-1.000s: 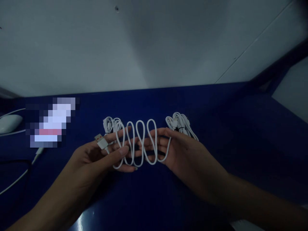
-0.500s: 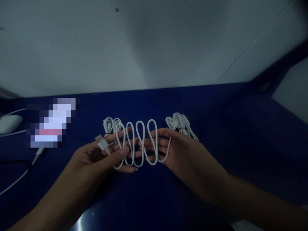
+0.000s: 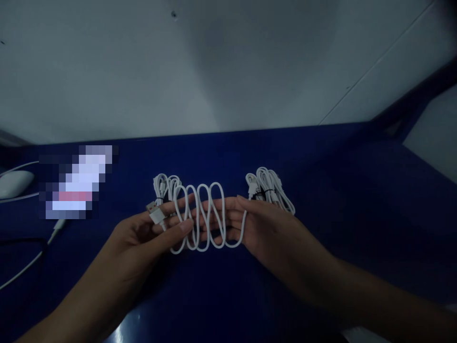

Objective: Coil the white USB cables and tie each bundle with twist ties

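Observation:
A white USB cable [image 3: 224,219], folded into several standing loops, stretches between my two hands above the blue table. My left hand [image 3: 143,245] pinches the loops at the left with its thumb against its fingers. A USB plug [image 3: 156,213] on the cable sticks up beside those fingers. From the right, my right hand [image 3: 278,238] holds the cable's other stretch near its thumb, with its fingers extended behind the loops. A white connector shows above that thumb; I cannot tell whether it belongs to this cable.
Tied white cable bundles lie behind my hands, one at left [image 3: 161,186] and one at right [image 3: 273,186]. A pixelated bright device [image 3: 78,183] with a cord and a white mouse-like object [image 3: 16,184] rest on the left of the blue table [image 3: 214,305]. A pale wall [image 3: 143,71] rises behind.
My right hand has shifted slightly left, toward my left hand. The loops sit closer together, and a connector now shows above the right thumb.

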The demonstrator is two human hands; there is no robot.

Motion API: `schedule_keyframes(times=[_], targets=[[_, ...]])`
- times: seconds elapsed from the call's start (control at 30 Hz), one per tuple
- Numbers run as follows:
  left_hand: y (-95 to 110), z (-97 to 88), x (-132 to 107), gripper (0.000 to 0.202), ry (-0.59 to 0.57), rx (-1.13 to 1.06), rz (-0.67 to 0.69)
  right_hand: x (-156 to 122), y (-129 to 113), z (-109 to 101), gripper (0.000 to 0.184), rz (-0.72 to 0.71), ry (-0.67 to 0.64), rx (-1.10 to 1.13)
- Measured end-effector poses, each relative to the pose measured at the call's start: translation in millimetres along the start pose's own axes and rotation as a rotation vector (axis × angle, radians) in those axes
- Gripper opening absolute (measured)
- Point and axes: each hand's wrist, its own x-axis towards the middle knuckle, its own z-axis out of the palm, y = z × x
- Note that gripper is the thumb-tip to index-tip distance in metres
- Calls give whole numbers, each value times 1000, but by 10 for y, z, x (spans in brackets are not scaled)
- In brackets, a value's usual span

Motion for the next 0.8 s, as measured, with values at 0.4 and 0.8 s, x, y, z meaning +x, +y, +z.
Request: schedule_keyframes(times=[0.4, 0.8], targets=[[-5, 24, -41, 33, -62, 9, 14, -186, -140, 85, 55, 154, 82, -414], [73, 146, -132, 39, -141, -40, -100, -131, -102, 179, 22, 8, -76, -260]])
